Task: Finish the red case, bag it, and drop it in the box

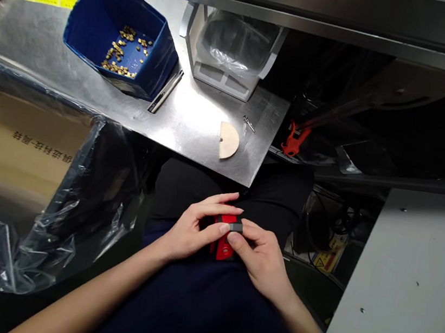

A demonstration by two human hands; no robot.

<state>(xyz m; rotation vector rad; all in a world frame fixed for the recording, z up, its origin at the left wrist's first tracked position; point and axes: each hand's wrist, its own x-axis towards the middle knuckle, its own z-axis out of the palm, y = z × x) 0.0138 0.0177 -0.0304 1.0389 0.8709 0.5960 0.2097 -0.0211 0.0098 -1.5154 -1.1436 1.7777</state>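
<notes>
A small red and black object [224, 252] with a round mark on its lower part is at my lap; I cannot make out its kind. My left hand [193, 229] has its thumb on a dark grey piece [235, 227] at the object's upper part, while the fingers reach across the far side. From the other side, my right hand [263, 255] pinches the same piece between thumb and forefinger. Both hands partly cover the object.
On the metal bench [194, 130] are a blue bin [164, 66] of small brass parts, a pen [165, 91], a half-round wooden disc [229, 141], a small metal piece [249, 124] and a grey bin [221, 81]. A plastic-lined carton [14, 161] stands left; a white panel [407, 284] right.
</notes>
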